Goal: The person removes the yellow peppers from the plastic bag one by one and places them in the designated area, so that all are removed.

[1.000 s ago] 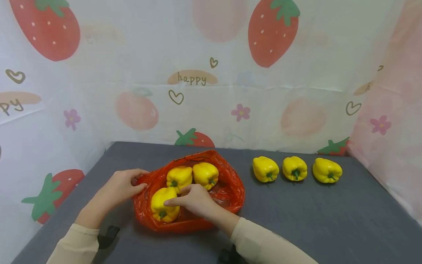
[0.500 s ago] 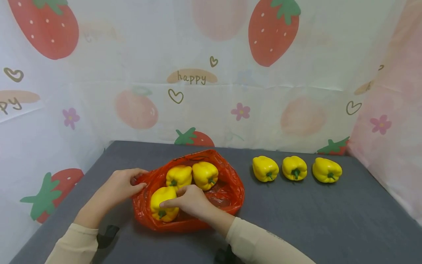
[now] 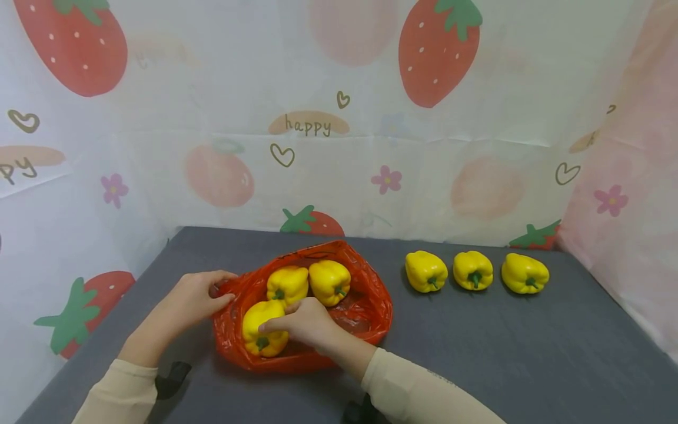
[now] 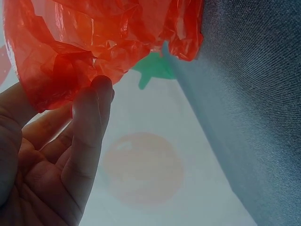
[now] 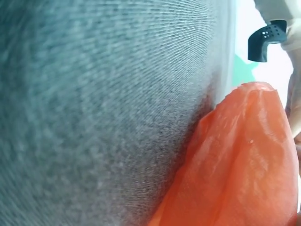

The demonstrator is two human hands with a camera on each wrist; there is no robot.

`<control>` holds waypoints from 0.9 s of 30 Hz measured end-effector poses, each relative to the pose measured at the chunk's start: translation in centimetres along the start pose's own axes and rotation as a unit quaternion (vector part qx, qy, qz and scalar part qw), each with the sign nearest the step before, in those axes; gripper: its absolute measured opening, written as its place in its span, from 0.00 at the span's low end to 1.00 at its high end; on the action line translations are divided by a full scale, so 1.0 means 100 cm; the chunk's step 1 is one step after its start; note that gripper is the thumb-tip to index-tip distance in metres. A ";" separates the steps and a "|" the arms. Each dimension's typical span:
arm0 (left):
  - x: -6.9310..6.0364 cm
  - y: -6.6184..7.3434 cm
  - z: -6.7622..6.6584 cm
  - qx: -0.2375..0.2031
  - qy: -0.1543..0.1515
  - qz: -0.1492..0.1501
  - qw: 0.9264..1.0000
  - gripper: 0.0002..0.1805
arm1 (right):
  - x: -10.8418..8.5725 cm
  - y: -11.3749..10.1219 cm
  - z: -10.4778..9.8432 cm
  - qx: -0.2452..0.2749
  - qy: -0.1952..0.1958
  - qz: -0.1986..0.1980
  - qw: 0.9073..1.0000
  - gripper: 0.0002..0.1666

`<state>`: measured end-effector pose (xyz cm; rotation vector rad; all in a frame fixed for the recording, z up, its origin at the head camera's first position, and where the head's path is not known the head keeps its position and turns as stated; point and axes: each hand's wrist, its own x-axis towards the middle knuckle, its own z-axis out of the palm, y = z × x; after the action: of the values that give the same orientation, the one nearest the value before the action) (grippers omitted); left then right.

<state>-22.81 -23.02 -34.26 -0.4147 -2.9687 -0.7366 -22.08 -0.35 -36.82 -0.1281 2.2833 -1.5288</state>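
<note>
One bare left hand [image 3: 198, 297] pinched the left rim of an open red plastic bag [image 3: 232, 347], and the left wrist view showed the thin film caught between its thumb and fingers. Just to the right, with a gap between the two, the right hand [image 3: 309, 321] reached over the bag's near rim and gripped the near yellow pepper [image 3: 253, 315], its thumb laid across the skin and its other fingers mostly hidden. That pepper sat at the near left inside the bag, green stem towards the near side. Beyond it, also inside, a far-left pepper [image 3: 288, 280] and a far-right pepper [image 3: 329, 278] lay side by side. Pale sleeves [image 3: 424, 386] covered both forearms, and a dark object [image 3: 172, 381] showed beside the left wrist. Well to the right of the bag, towards the far edge of the grey table [image 3: 477, 353], three loose peppers [image 3: 473, 268] lay in a row, spaced apart, stems facing near. Behind the table and along both sides hung a pale cloth [image 3: 238, 82] printed with strawberries, hearts, flowers and the word "happy".
</note>
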 end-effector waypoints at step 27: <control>0.000 0.000 0.000 -0.007 -0.004 -0.005 1.000 0.21 | -0.027 -0.007 -0.057 0.047 -0.017 0.013 0.999 0.36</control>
<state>-22.79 -23.02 -34.24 -0.4061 -2.9776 -0.7579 -21.75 5.04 -33.56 -0.0974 2.1743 -1.6047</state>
